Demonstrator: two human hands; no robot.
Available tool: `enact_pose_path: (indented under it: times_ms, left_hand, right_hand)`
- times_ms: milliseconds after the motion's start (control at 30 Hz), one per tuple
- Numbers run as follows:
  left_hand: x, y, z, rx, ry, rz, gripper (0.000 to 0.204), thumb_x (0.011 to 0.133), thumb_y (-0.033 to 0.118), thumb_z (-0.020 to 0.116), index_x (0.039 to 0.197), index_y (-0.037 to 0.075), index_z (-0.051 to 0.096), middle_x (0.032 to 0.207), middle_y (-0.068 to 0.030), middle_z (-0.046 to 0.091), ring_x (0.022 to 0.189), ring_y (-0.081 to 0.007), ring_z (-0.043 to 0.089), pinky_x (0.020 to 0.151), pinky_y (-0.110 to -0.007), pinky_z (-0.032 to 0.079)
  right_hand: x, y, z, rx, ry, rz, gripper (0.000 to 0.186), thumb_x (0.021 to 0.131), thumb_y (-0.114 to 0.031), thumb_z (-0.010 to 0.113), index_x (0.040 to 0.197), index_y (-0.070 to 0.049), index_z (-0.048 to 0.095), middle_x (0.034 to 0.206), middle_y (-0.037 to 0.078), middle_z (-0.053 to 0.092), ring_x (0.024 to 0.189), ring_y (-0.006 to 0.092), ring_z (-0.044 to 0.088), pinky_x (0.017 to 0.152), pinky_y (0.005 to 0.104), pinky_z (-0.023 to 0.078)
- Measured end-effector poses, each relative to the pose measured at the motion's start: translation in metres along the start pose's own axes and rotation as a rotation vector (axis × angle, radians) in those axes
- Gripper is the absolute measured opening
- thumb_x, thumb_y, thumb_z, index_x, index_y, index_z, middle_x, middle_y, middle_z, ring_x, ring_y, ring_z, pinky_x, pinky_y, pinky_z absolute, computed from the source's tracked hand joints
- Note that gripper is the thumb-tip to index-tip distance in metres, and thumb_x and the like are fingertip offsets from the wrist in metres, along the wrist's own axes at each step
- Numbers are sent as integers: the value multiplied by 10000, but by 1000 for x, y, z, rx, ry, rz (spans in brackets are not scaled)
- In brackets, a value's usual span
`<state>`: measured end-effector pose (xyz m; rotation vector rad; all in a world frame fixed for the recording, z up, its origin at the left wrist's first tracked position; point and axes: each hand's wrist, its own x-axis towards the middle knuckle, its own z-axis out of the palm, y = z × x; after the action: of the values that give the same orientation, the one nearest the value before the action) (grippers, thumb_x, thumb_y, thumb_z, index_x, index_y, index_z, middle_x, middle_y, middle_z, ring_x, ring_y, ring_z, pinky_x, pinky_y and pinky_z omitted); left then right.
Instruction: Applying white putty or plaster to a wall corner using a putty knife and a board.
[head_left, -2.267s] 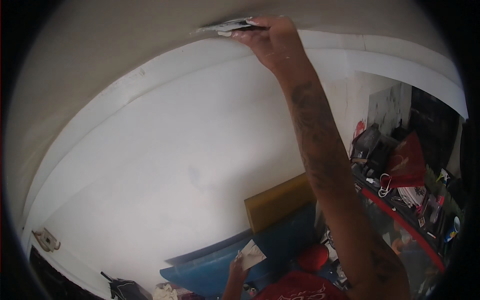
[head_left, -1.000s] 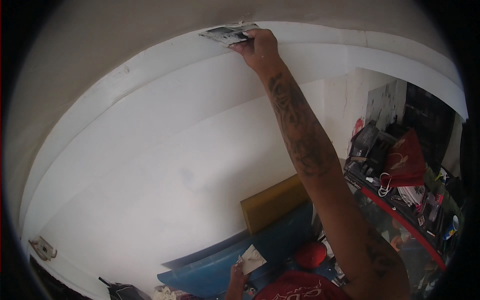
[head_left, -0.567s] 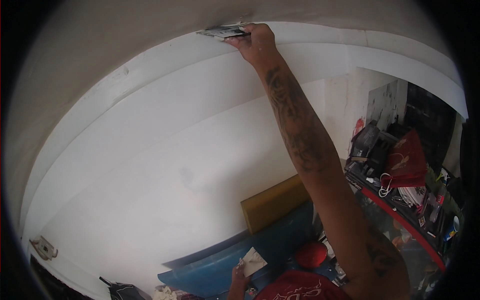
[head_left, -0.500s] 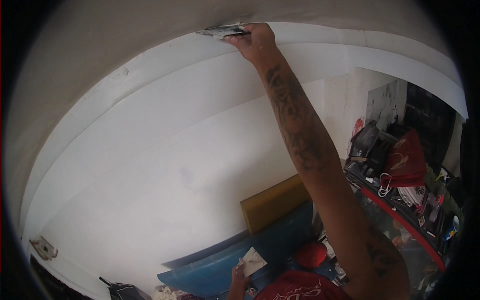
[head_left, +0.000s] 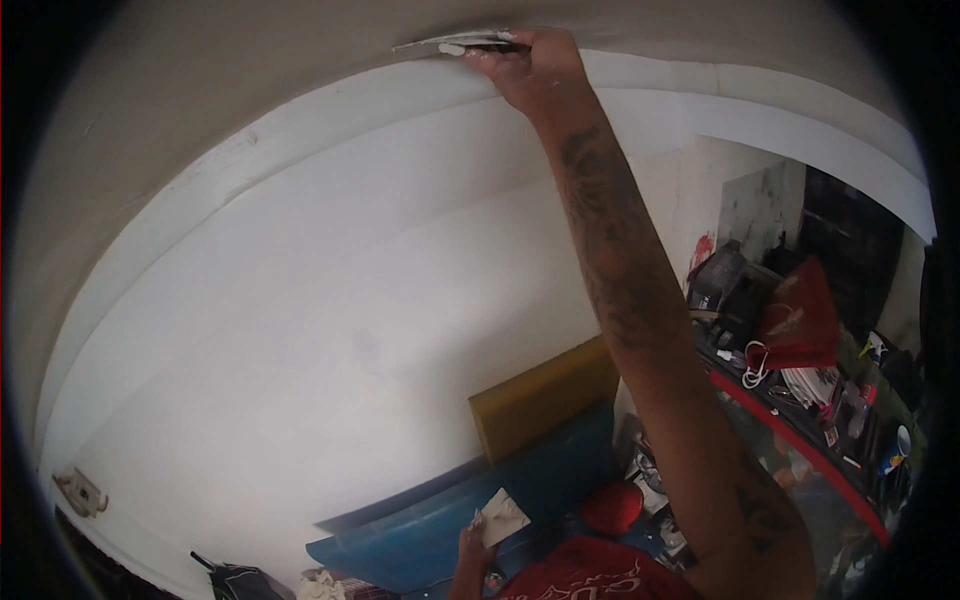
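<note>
White wall (head_left: 270,340) ahead; my right hand (head_left: 543,72) pinches smeared flat blade (head_left: 455,43) near ceiling (head_left: 250,60), left hand (head_left: 473,543) pinches pale square (head_left: 506,518).

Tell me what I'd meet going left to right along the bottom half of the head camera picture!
Small pale wall fitting → dark folded thing → left hand → the pale flat piece it holds → red round thing → red bag → blue-and-white cup.
</note>
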<state>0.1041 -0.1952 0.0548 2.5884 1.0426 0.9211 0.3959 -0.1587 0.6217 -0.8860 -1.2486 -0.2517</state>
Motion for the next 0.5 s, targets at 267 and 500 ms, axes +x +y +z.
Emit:
enact_pose_path:
  times_ms: [267, 500]
  left_hand:
    - [25, 19, -14, -176, -227, -93, 499, 601, 211, 607, 1007, -31, 448, 949, -205, 511, 819, -315, 520, 735, -332, 414]
    - [26, 5, 21, -445, -373, -103, 563, 603, 212, 610, 1098, 27, 415, 969, -190, 492, 904, -313, 475, 804, -343, 365]
  right_hand:
    - [-30, -25, -38, 148, 2, -242, 169, 670, -41, 606, 782, 57, 526, 675, 48, 552, 593, 65, 507, 550, 179, 425]
    - [-136, -45, -109, 1169, 28, 337, 171, 714, -38, 464, 842, 68, 502, 818, 127, 532, 751, 169, 523, 668, 223, 424]
